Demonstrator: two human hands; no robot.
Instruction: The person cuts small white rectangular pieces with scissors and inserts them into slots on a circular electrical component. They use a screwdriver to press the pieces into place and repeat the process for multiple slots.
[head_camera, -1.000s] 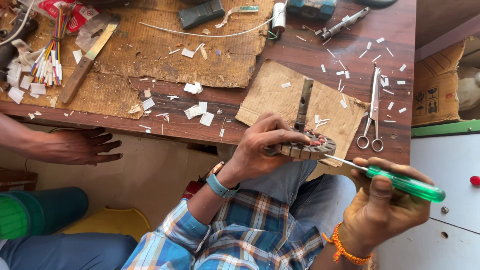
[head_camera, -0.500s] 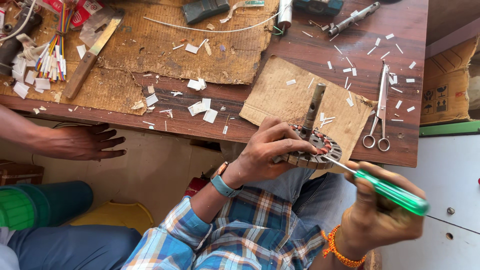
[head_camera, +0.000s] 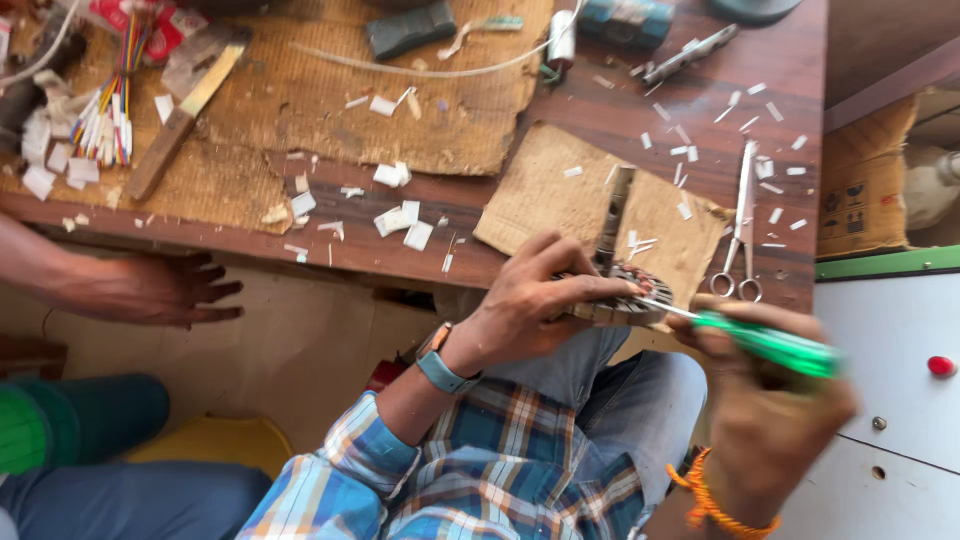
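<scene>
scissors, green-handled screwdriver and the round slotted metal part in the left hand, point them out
scissors (head_camera: 744, 215), head view, on the shut blades above the finger loops
green-handled screwdriver (head_camera: 775, 346), head view, on the green handle held by the right hand
round slotted metal part (head_camera: 625, 305), head view, on its slotted rim

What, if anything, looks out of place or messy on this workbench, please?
Small white paper strips lie scattered over the wooden table, and the cardboard sheet is torn at its edges. The scissors lie near the table's front edge. Otherwise nothing stands out.
</scene>
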